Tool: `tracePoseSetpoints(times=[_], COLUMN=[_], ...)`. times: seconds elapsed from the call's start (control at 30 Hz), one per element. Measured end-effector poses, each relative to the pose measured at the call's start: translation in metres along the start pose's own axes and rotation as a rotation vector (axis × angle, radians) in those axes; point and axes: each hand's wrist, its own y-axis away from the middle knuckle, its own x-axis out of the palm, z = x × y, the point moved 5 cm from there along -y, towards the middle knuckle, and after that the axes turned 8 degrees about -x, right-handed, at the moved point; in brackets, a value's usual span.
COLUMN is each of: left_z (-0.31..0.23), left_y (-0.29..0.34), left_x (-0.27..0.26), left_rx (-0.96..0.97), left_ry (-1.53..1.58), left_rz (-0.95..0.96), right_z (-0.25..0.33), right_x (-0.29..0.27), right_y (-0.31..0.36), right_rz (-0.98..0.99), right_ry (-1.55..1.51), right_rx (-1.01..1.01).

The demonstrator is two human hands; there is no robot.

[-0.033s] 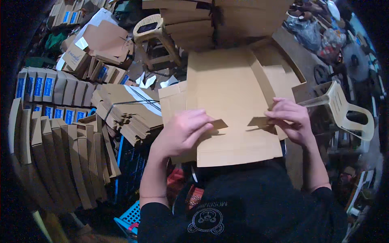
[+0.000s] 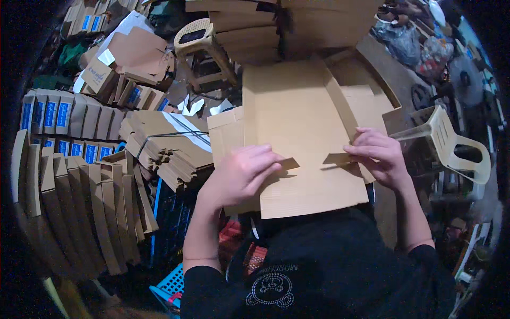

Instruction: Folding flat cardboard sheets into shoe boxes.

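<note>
Directly before the black cloth shirt (image 2: 319,266), one tan cardboard box blank (image 2: 292,117) lies spread, near edge toward the wearer, right side wall raised. Left hand (image 2: 241,173): thumb and fingers closed on a small tan left flap (image 2: 289,163), toward the blank's near left corner. Right hand (image 2: 378,154): pinching a matching right flap (image 2: 336,158), toward the near right corner. Flap tips point inward, apart. Left of the blank: a bundle of flat tan cardboard (image 2: 156,125) tied with dark cord (image 2: 172,134). Beyond its far left corner: a cream plastic stool (image 2: 208,43).
</note>
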Motion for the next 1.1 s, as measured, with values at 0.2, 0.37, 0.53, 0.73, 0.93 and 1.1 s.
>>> tracePoseSetpoints(times=[0.2,0.37,0.53,0.73,0.93,1.1], left_z=[-0.001,0.032,0.030,0.032,0.037,0.035], left_y=[-0.002,-0.002,-0.013,-0.011,-0.008,-0.007], left_x=[0.035,0.058,0.057,0.060,0.067,0.064], left_rx=[-0.040,-0.052,-0.042,0.081,0.157,0.235], left_ry=[-0.370,-0.381,-0.292,-0.410,-0.413,-0.398], left_rz=[0.124,0.151,0.037,0.036,-0.074,-0.099], right_z=[-0.039,-0.054,-0.051,-0.052,-0.054,-0.050], right_x=[0.015,0.032,0.045,0.047,0.046,0.041], right_y=[0.021,0.031,0.028,0.029,0.033,0.039], right_rz=[0.068,0.109,0.116,0.092,0.081,0.025], right_ry=[0.287,0.278,0.387,0.420,0.410,0.391], right_rx=[-0.067,-0.071,-0.117,-0.121,-0.180,-0.239])
